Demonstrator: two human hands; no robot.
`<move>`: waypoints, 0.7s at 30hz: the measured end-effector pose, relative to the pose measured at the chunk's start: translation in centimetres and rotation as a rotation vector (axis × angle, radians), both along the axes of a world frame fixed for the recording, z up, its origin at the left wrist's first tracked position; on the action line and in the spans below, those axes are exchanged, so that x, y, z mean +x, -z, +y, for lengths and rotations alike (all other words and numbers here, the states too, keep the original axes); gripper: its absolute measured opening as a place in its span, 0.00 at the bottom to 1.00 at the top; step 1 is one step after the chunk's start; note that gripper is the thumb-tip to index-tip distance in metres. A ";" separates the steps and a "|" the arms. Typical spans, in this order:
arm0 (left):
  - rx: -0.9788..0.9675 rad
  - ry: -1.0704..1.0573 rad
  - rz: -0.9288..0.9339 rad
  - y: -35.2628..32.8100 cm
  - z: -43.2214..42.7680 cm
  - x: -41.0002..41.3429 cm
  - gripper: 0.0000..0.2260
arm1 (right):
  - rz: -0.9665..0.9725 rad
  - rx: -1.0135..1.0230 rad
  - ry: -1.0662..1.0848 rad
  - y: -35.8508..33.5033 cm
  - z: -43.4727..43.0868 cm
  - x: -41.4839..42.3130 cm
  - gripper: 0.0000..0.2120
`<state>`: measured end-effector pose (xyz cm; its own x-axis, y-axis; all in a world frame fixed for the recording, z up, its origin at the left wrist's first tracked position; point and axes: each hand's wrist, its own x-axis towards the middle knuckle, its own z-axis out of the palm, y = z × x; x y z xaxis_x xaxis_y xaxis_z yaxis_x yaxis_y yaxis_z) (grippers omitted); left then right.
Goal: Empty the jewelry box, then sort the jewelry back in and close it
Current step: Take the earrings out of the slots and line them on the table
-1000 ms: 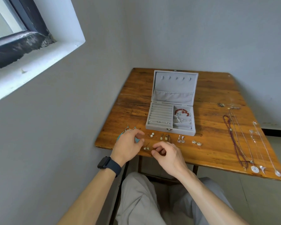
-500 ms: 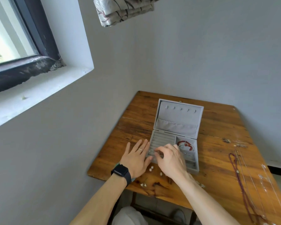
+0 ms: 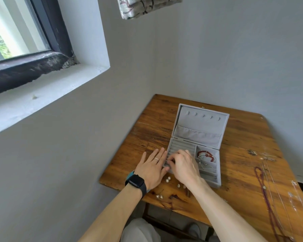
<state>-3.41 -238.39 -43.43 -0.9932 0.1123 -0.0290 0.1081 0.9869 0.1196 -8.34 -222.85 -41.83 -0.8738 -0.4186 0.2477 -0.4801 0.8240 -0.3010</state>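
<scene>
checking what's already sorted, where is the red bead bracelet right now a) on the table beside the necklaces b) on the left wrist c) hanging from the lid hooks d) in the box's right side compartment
d: the red bead bracelet lies in the rear right compartment of the open jewelry box.

wooden table (image 3: 238, 137) in corner; grey walls (image 3: 234, 49); window (image 3: 16, 28) left

Wooden table (image 3: 248, 135) — window (image 3: 16, 30), patterned curtain (image 3: 147, 6)
</scene>
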 end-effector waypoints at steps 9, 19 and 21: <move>0.030 -0.010 -0.030 -1.0 0.1 -0.2 0.29 | -0.147 -0.301 0.130 -1.0 2.5 1.3 0.03; 0.016 0.006 0.006 -2.6 0.4 -0.7 0.22 | -0.528 -0.873 0.229 1.2 9.9 11.9 0.05; 0.049 -0.020 0.011 -3.5 0.7 -1.1 0.18 | -0.547 -0.896 0.285 2.5 10.8 12.6 0.04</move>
<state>-4.48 -237.72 -39.88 -0.9955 0.0937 -0.0131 0.0902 0.9819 0.1666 4.30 -212.05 -44.33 -0.9949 -0.0438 -0.0905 0.0762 0.2587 -0.9629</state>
